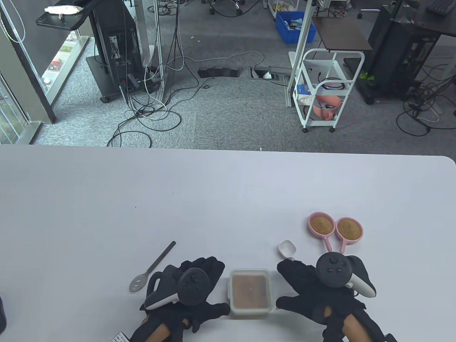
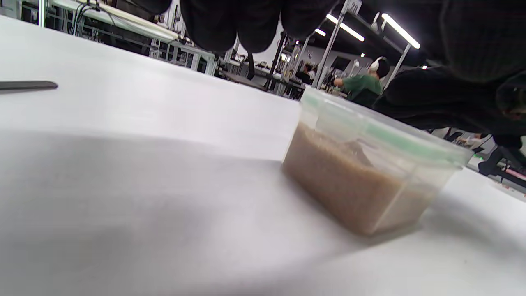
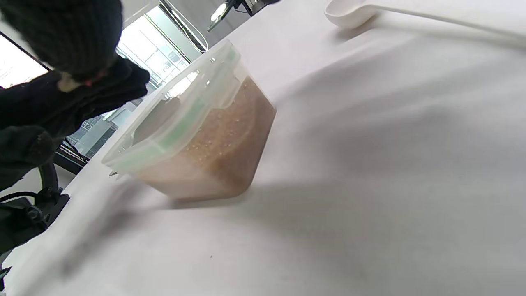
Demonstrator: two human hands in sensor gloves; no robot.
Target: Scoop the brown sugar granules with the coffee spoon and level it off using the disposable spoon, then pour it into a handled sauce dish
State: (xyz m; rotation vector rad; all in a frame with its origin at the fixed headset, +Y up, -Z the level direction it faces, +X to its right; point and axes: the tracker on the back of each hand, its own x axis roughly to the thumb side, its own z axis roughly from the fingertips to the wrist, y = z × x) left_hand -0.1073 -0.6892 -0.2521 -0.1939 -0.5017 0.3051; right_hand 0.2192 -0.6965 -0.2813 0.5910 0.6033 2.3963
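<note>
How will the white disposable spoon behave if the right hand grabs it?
The disposable spoon looks like thin plastic, so probably very light and a bit flexible. Lying on the smooth table, it may skid when nudged. Right hand is flat, holding nothing.

Lab: floor cables [image 1: 153, 114], equipment racks [image 1: 114, 46].
</note>
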